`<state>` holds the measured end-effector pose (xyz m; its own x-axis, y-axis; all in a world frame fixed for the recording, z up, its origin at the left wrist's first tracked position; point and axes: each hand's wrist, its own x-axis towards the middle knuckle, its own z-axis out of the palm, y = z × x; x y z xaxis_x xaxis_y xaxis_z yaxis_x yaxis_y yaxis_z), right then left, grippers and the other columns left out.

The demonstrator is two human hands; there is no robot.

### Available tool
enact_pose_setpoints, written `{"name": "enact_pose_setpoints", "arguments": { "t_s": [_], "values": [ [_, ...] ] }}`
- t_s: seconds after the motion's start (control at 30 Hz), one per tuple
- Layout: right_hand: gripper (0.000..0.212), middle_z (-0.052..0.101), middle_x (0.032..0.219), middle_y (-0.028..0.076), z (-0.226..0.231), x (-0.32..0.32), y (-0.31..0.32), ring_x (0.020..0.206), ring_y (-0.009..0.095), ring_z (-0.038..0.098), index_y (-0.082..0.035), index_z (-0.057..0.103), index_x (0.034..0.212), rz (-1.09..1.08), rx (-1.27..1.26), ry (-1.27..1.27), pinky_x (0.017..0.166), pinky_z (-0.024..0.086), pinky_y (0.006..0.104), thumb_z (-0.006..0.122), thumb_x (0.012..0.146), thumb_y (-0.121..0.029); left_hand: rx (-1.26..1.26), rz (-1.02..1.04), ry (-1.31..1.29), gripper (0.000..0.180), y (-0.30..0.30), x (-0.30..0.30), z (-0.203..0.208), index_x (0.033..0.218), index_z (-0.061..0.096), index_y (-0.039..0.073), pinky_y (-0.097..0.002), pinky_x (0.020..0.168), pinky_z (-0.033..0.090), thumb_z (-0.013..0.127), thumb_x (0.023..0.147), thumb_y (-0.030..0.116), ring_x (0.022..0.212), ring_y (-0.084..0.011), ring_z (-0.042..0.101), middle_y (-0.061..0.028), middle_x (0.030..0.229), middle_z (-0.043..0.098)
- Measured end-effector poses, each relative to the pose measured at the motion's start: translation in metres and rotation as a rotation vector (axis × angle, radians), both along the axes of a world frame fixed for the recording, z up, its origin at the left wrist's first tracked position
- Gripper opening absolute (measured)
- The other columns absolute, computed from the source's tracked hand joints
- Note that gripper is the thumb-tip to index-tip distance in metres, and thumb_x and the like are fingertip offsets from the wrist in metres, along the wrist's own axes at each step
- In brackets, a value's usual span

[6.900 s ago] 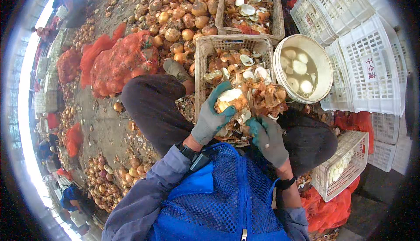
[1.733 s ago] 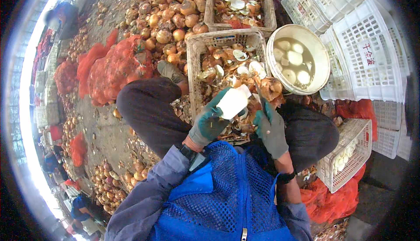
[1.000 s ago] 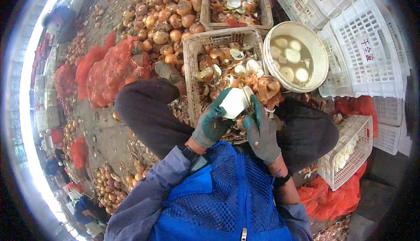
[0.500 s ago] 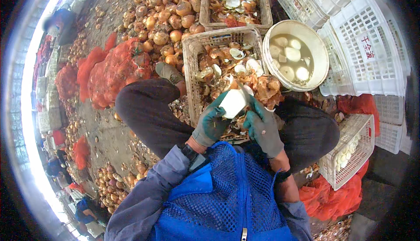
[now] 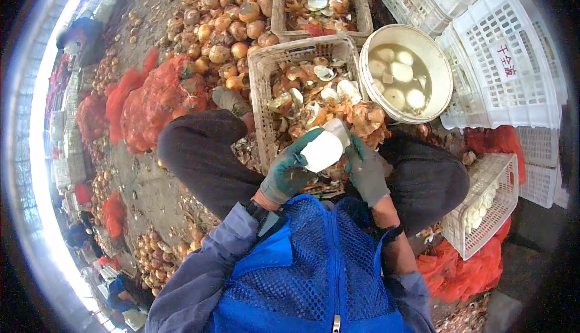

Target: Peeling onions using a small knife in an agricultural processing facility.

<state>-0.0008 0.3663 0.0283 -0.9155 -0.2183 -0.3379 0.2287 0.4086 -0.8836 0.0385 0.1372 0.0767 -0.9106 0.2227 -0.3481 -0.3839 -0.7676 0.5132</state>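
The onion (image 5: 322, 153), white and bare of skin, sits in the left hand (image 5: 287, 173), over the near end of a crate (image 5: 258, 85) between the knees. The left grip is closed around its left side. The right hand (image 5: 367, 170) is curled narrowly at the other side, where a pale flap (image 5: 337, 129) stands off the onion; whether that is a blade or a layer, and what the right grip holds, I cannot tell.

A bare onion is probably slick, so a firm left grip with fingertips tucked clear of the right hand's line seems wise; short, light strokes, kept over the crate, would likely waste least and let scraps drop among the skins (image 5: 296, 73).

No surface carries the work. The bucket (image 5: 437, 55), just beyond on the right, holds pale onions in cloudy liquid. A second crate (image 5: 364, 22) of scraps lies past the first, with a pile of unpeeled onions (image 5: 235, 16) to its left. Red net sacks (image 5: 163, 106) lie on the littered floor (image 5: 145, 191); white crates (image 5: 477, 37) stack up at right, and people (image 5: 87, 34) show far left.
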Motion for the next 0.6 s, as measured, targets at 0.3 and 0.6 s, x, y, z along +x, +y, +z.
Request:
{"name": "enact_pose_setpoints", "arguments": {
  "t_s": [0.3,0.6],
  "values": [
    [0.047,0.068,0.119,0.033,0.031,0.012,0.017,0.105,0.048,0.069,-0.002,0.051,0.147,0.18,0.392,0.357,0.09,0.055,0.0569,0.062,0.104,-0.018,-0.078,0.078,0.05,0.085,-0.001,-0.002,-0.004,0.16,0.045,-0.002,-0.0452,0.124,0.043,0.073,0.085,0.026,0.147,-0.0303,0.054,-0.0158,0.159,0.054],
    [0.017,0.071,0.103,0.016,0.144,0.023,0.039,0.085,0.031,0.069,-0.004,0.068,0.117,0.387,0.184,0.27,0.074,0.055,0.0435,0.066,0.102,-0.013,-0.389,0.115,0.095,0.08,-0.014,-0.006,-0.006,0.159,0.048,-0.001,-0.0417,0.12,0.047,0.071,0.084,0.014,0.143,-0.0264,0.056,-0.014,0.158,0.055]
  ]
}}
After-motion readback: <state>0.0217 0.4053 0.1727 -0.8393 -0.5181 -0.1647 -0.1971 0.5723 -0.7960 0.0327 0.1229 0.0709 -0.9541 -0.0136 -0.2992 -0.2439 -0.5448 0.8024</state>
